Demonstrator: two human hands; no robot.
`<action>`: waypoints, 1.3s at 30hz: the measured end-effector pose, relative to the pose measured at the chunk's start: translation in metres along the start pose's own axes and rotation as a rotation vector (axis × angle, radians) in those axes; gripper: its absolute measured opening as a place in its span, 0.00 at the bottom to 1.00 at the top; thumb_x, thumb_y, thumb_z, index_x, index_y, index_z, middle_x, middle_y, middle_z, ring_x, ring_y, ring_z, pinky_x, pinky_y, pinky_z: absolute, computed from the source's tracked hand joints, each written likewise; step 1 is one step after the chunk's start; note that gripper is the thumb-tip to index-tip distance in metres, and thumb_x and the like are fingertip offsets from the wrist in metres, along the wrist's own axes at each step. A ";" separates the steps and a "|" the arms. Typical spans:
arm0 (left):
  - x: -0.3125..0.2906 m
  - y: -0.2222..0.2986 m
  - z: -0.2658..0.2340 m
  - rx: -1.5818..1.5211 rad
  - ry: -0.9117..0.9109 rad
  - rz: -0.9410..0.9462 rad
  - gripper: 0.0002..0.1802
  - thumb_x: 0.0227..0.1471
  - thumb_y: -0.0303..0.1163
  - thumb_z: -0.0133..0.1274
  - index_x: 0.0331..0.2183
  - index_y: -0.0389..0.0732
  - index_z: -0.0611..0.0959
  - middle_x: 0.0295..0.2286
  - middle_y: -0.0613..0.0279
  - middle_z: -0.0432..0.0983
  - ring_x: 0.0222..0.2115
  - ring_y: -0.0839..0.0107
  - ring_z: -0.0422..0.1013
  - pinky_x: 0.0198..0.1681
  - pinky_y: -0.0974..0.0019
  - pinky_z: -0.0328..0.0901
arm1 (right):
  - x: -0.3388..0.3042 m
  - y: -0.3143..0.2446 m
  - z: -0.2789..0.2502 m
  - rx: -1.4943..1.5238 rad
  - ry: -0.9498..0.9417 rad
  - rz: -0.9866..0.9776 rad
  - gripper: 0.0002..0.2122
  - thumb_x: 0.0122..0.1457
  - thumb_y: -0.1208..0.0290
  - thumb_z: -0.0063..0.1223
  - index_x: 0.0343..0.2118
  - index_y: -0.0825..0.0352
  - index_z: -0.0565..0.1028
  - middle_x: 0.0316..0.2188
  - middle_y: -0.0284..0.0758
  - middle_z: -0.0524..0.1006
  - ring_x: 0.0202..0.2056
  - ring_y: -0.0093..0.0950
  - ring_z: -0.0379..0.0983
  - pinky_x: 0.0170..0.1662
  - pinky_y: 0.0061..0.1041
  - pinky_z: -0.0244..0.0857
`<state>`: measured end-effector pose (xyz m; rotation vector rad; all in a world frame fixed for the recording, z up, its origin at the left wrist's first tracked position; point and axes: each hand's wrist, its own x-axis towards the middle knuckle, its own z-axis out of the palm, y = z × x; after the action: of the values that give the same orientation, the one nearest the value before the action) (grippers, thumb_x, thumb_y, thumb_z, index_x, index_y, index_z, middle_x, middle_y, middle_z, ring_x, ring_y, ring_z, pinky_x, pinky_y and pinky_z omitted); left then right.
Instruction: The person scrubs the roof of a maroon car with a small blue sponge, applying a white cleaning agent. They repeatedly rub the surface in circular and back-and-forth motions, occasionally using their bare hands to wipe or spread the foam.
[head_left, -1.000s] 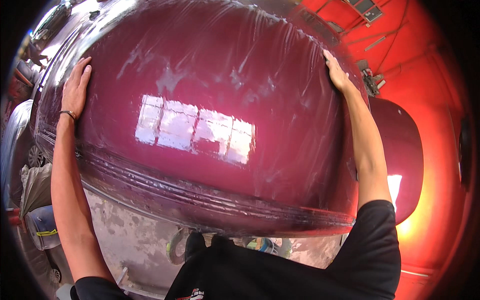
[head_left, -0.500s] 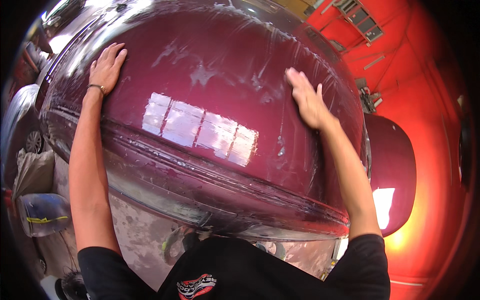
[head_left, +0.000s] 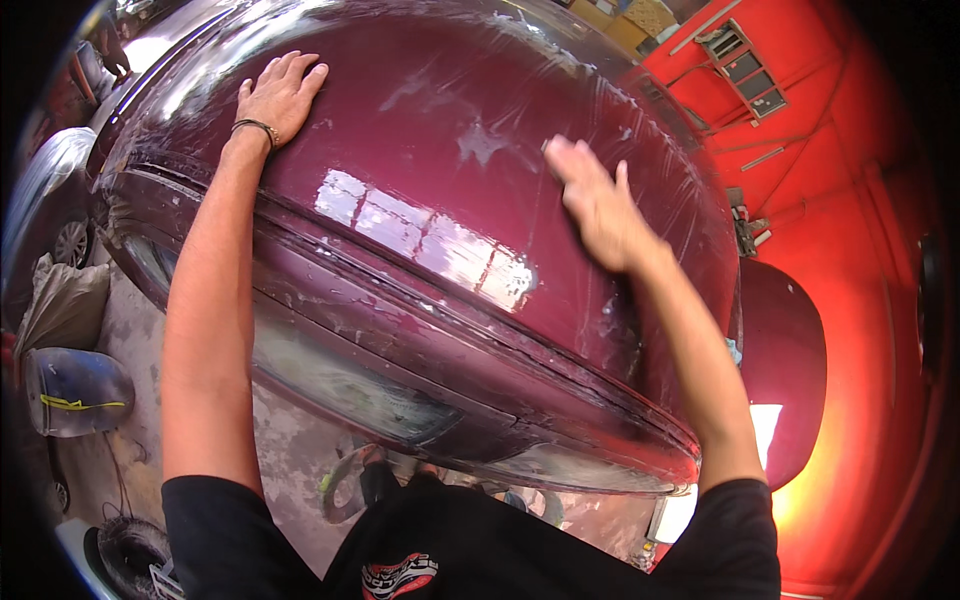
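Note:
The wet, glossy maroon car roof [head_left: 420,150] spreads out below both my arms, with whitish smears and streaks and a bright window reflection on it. Toward its far left part, my left hand [head_left: 277,100] lies flat with the fingers a little apart, a dark bracelet [head_left: 258,129] at the wrist. My right hand [head_left: 602,210] is stretched out over the right part of the roof, palm down, its thumb away from the slightly blurred fingers. Nothing shows in either hand, though whatever may lie beneath the right palm is hidden.
Close to my body runs the car's side with its windows [head_left: 340,380]. A maroon panel [head_left: 785,370] stands on the right before a red wall [head_left: 850,230]. At the left are a blue-and-clear drum [head_left: 80,390], a covered bundle [head_left: 65,305] and another vehicle's wheel [head_left: 72,243].
My left hand has moved right and farther out across the roof. My right hand has shifted slightly left and nearer. The view has also shifted a little.

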<state>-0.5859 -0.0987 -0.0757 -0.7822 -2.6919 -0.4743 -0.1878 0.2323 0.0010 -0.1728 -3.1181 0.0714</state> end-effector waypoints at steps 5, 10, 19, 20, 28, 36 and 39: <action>0.008 0.017 0.014 -0.027 0.004 0.073 0.36 0.75 0.64 0.35 0.74 0.61 0.70 0.76 0.65 0.60 0.78 0.61 0.52 0.78 0.30 0.43 | 0.075 0.048 0.001 0.056 0.046 0.298 0.31 0.80 0.52 0.25 0.82 0.51 0.52 0.85 0.31 0.46 0.84 0.40 0.37 0.78 0.73 0.26; -0.004 -0.003 -0.002 0.034 -0.031 -0.019 0.36 0.75 0.64 0.33 0.74 0.61 0.68 0.77 0.65 0.57 0.79 0.61 0.50 0.78 0.29 0.44 | -0.031 -0.090 0.008 -0.020 -0.099 -0.066 0.31 0.80 0.53 0.26 0.82 0.54 0.54 0.84 0.35 0.50 0.83 0.43 0.38 0.80 0.68 0.24; 0.013 0.010 0.009 -0.065 -0.055 0.183 0.38 0.74 0.67 0.36 0.73 0.58 0.71 0.76 0.63 0.60 0.78 0.57 0.51 0.77 0.28 0.43 | 0.108 -0.028 0.006 0.003 0.045 0.113 0.31 0.79 0.54 0.26 0.82 0.56 0.53 0.84 0.33 0.49 0.83 0.41 0.40 0.79 0.73 0.28; 0.011 -0.003 0.005 -0.128 -0.067 0.200 0.37 0.75 0.64 0.39 0.74 0.58 0.70 0.77 0.62 0.58 0.79 0.56 0.49 0.78 0.31 0.43 | 0.113 -0.032 0.007 -0.008 0.053 0.103 0.31 0.80 0.54 0.27 0.82 0.56 0.53 0.84 0.33 0.49 0.83 0.42 0.40 0.78 0.74 0.28; -0.137 -0.014 -0.029 0.003 0.055 0.245 0.37 0.75 0.61 0.41 0.77 0.59 0.66 0.78 0.61 0.55 0.80 0.57 0.45 0.80 0.37 0.37 | -0.179 -0.037 0.002 -0.047 -0.184 -0.129 0.32 0.79 0.53 0.30 0.82 0.59 0.55 0.83 0.35 0.52 0.84 0.43 0.38 0.80 0.64 0.17; -0.124 -0.003 -0.026 -0.164 0.125 0.285 0.31 0.77 0.57 0.41 0.73 0.62 0.74 0.75 0.61 0.64 0.77 0.55 0.54 0.79 0.38 0.44 | 0.051 -0.084 0.015 -0.060 0.054 -0.390 0.30 0.82 0.51 0.27 0.82 0.53 0.54 0.84 0.30 0.51 0.83 0.38 0.39 0.80 0.70 0.25; -0.127 -0.009 -0.022 -0.062 0.131 0.305 0.31 0.78 0.58 0.37 0.74 0.64 0.72 0.75 0.64 0.63 0.78 0.55 0.53 0.80 0.39 0.43 | 0.083 -0.105 0.020 -0.086 0.034 -0.351 0.30 0.82 0.50 0.25 0.82 0.51 0.54 0.84 0.27 0.50 0.83 0.37 0.40 0.80 0.71 0.27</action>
<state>-0.4849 -0.1729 -0.1050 -1.1157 -2.3924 -0.5154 -0.2820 0.1359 -0.0126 0.3669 -3.0638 -0.0705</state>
